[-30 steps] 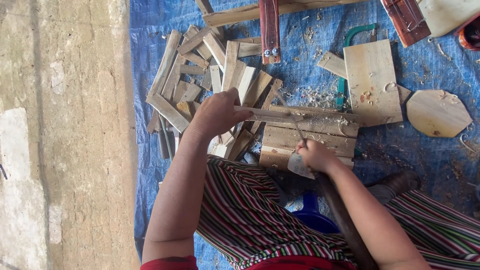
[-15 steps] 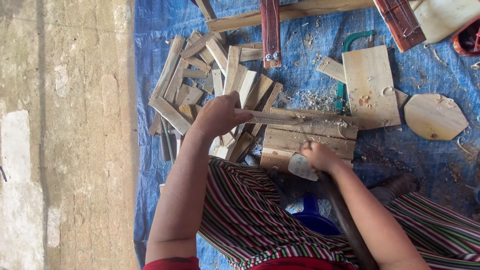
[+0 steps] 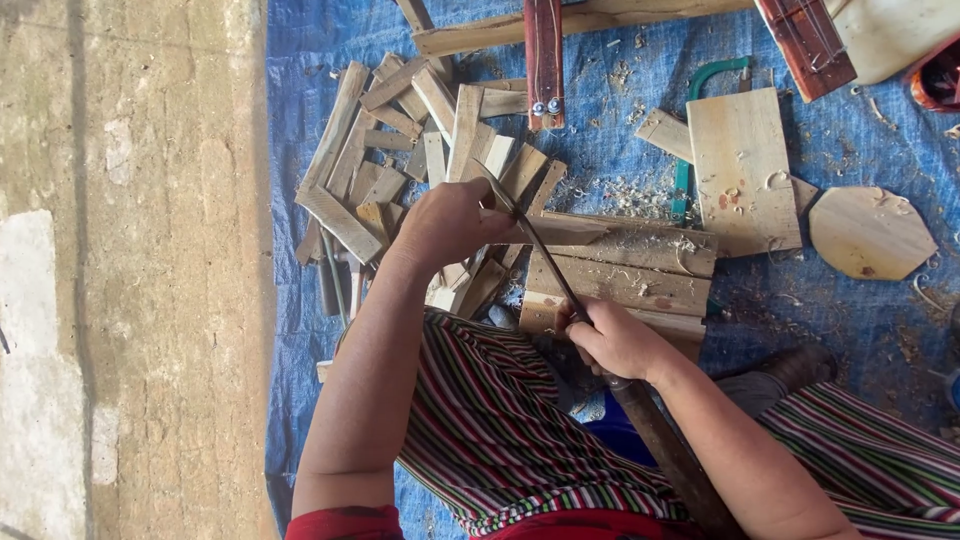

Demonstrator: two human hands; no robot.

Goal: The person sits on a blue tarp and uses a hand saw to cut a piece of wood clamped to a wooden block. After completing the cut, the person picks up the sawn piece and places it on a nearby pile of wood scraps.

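My left hand [image 3: 450,225] grips one end of a narrow wooden strip [image 3: 565,232] and holds it flat on a stack of pale planks [image 3: 625,275]. A long dark-handled knife [image 3: 530,240] sits in my right hand [image 3: 615,340]. Its thin blade runs up and left across the strip, with the tip just past my left fingers. The handle trails back along my right forearm. Striped cloth [image 3: 500,430] covers my lap below both hands.
A blue tarp [image 3: 620,70] strewn with shavings lies under everything. A pile of short wood offcuts [image 3: 400,140] sits left of my hands. A square board [image 3: 742,165], an octagonal board [image 3: 868,232], a green-framed saw [image 3: 715,72] and red-brown pieces lie beyond. Bare concrete [image 3: 130,270] lies left.
The knife blade has swung up and left, from low beside the planks to lying across the strip near my left fingers. My left hand kept its hold on the strip.
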